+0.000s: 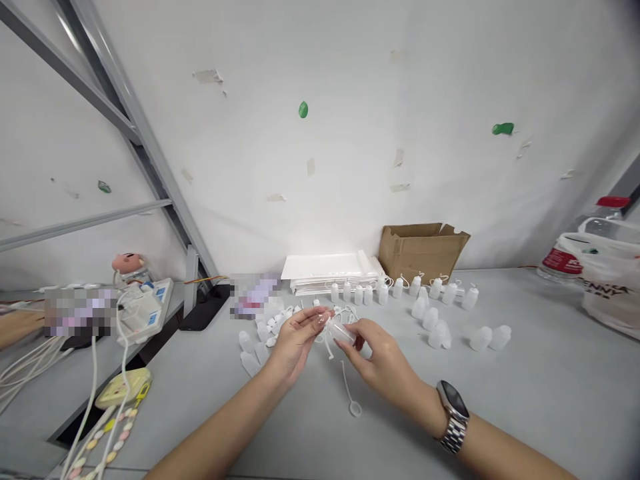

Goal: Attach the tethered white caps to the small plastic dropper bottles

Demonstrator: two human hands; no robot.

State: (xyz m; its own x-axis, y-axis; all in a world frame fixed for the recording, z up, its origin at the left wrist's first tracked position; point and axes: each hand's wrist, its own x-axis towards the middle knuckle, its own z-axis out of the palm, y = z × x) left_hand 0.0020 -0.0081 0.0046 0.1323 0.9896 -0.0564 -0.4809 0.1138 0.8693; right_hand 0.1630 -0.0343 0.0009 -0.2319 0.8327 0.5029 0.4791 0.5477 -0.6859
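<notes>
My right hand (383, 350) grips a small translucent plastic bottle (343, 333) between thumb and fingers; it lies tilted, with its neck towards the left. At the neck end my left hand (294, 341) pinches a small white cap part, mostly covered by the fingertips. Below the hands, a loose white strap with a ring end (355, 408) rests on the table. Behind them lies a heap of white straps (347, 312). Small white caps (274, 323) and several uncapped bottles (250, 363) are left of my left hand.
A row of capped bottles (383, 295) stands at the back, with more bottles (440, 335) lying to the right. Behind are stacked white envelopes (330, 270) and a cardboard box (420, 250). A plastic bag (613, 287) stands far right; cables, a power strip (153, 313) and another person's arm (20, 327) are left.
</notes>
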